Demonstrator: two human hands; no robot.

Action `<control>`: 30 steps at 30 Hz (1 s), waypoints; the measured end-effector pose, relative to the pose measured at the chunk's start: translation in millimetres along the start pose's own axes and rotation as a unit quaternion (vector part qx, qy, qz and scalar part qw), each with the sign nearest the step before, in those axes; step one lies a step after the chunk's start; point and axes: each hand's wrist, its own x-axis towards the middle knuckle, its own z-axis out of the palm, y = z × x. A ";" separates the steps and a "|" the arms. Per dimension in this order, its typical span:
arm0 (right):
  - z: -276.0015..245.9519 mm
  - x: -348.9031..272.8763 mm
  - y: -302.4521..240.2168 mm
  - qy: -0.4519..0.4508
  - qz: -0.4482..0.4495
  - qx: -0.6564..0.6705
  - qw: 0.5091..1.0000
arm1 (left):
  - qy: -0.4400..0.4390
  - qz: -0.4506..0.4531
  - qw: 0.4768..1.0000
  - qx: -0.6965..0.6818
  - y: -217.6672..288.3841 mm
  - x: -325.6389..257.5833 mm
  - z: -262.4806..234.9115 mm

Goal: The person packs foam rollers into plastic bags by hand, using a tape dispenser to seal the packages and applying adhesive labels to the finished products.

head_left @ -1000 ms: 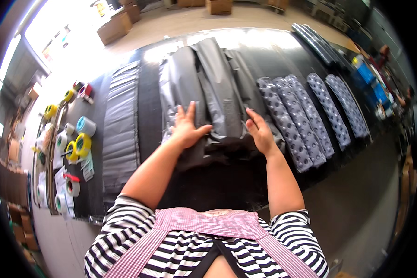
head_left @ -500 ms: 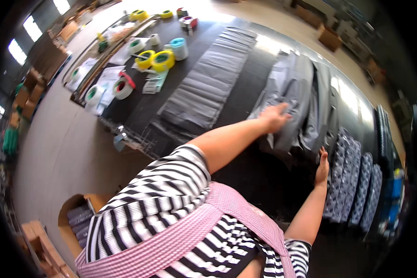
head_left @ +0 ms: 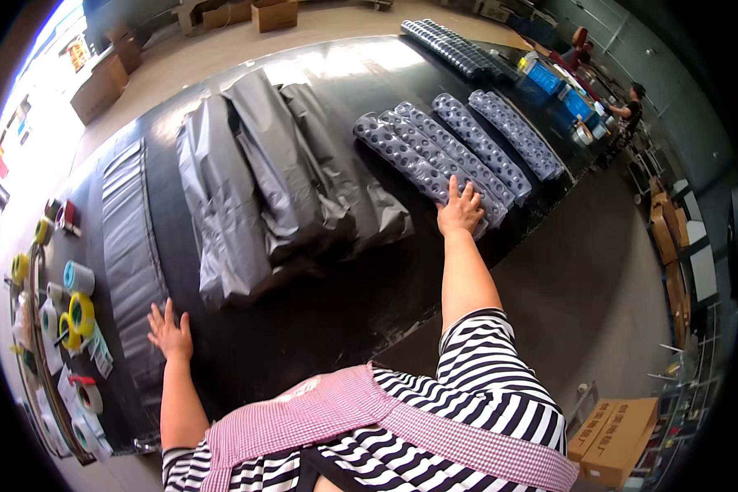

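Note:
My right hand (head_left: 461, 211) reaches out to the near end of several grey rolls with a dark round pattern (head_left: 422, 156), its fingers spread on or just above the end of one roll. Nothing is gripped in it. My left hand (head_left: 170, 332) is open with fingers apart, beside a flat stack of grey plastic bags (head_left: 131, 238); whether it touches the stack I cannot tell. Between the hands lie several long, wrapped bundles in dull grey plastic (head_left: 275, 164), side by side on the black table (head_left: 344, 303).
Rolls of tape (head_left: 82, 314), a light blue roll (head_left: 79, 277) and papers crowd the table's left end. Dark ribbed rolls (head_left: 447, 47) lie along the far edge. Blue bins (head_left: 543, 78) and a person (head_left: 627, 119) are at the far right. A cardboard box (head_left: 615, 439) stands at lower right.
The view has swung to the right. My left hand has left the grey bundles and is now beside the flat bags. My right hand has moved from the bundles to the patterned rolls.

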 end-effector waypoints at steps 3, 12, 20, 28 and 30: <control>-2.2 42.2 7.3 -0.014 0.036 -0.008 0.999 | 0.015 -0.005 1.000 -0.001 -7.6 -3.9 9.8; 26.1 184.3 7.0 -0.073 0.196 -0.064 0.976 | 0.007 -0.010 1.000 0.000 4.5 -9.9 -6.8; -7.5 108.1 -134.6 -0.130 -0.187 0.506 0.832 | 0.073 0.131 0.971 -0.187 61.7 38.0 -46.5; -21.9 24.3 -236.6 -0.260 -0.252 0.426 0.829 | -0.198 -0.069 0.767 -0.607 200.6 167.6 -33.0; -21.5 20.2 -221.7 -0.268 -0.257 0.471 0.801 | -0.265 -0.095 0.755 -0.593 223.0 159.5 -54.9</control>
